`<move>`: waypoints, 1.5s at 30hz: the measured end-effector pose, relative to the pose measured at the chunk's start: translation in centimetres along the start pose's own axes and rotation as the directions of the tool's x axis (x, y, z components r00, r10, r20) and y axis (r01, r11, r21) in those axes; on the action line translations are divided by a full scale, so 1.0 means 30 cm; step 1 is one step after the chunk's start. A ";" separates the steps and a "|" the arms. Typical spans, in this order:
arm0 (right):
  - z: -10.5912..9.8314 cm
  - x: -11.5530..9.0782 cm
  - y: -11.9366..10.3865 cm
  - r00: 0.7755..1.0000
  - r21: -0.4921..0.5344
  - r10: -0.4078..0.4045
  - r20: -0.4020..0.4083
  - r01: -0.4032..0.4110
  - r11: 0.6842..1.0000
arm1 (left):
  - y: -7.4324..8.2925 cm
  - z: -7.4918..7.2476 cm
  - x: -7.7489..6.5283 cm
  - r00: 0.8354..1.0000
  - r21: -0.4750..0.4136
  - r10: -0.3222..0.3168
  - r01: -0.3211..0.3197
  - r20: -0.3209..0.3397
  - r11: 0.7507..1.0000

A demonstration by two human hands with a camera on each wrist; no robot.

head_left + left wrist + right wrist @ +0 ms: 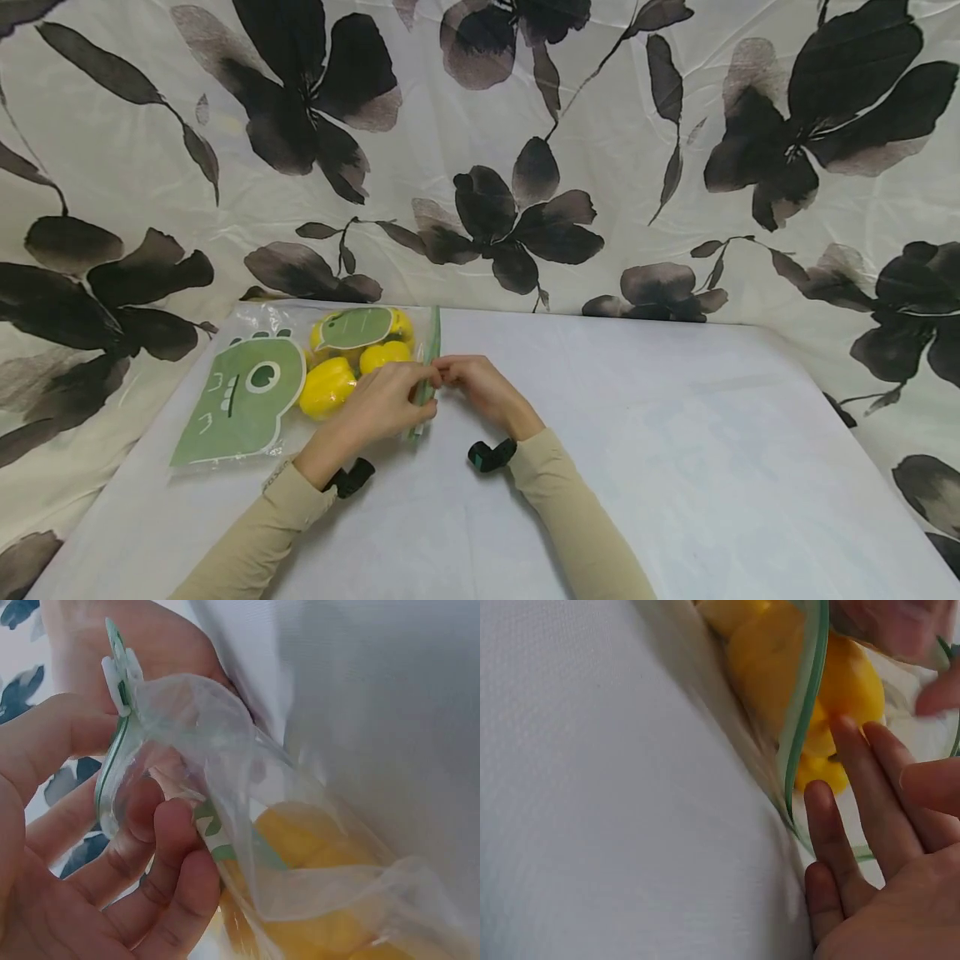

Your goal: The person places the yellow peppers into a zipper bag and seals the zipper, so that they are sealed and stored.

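A clear zip bag [300,454] with a green cartoon print lies at the table's left, holding several yellow bell peppers [327,387]. Its green-edged mouth faces right and gapes in the right wrist view. My left hand [382,400] pinches the mouth's edge, fingers curled against the clear plastic; a white slider [116,686] sits on the zip strip [109,765] beside them. Opposite it, my right hand [483,387] is at the same mouth. Its fingers [877,802] are extended at the opening, in front of the peppers [847,682]. Exactly what its fingertips touch is unclear.
The white-covered table [675,467] extends to the right of the bag. A floral cloth [637,150] hangs behind its back edge. Each wrist carries a small black camera, such as the right one [491,456].
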State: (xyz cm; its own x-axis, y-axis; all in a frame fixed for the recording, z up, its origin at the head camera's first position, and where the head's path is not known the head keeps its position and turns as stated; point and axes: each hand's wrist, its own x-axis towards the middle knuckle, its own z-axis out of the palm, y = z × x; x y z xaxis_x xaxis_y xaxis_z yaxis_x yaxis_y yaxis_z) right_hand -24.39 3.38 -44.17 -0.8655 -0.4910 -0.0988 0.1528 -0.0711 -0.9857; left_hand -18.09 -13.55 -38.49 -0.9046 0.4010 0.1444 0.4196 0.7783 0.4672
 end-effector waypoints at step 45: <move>0.126 -0.228 -0.039 0.965 -0.264 0.250 0.084 -0.221 0.939 | 0.014 0.181 -0.224 0.826 -0.982 -0.541 0.190 0.158 0.002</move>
State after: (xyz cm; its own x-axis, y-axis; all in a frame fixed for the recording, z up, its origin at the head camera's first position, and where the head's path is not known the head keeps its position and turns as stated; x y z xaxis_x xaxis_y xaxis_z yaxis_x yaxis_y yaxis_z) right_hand -16.86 3.53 -41.82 -0.7566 -0.5642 -0.3304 0.2087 0.2706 -0.9398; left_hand -11.44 -13.28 -43.99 -0.9623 -0.0131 -0.2715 -0.2442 -0.3968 0.8848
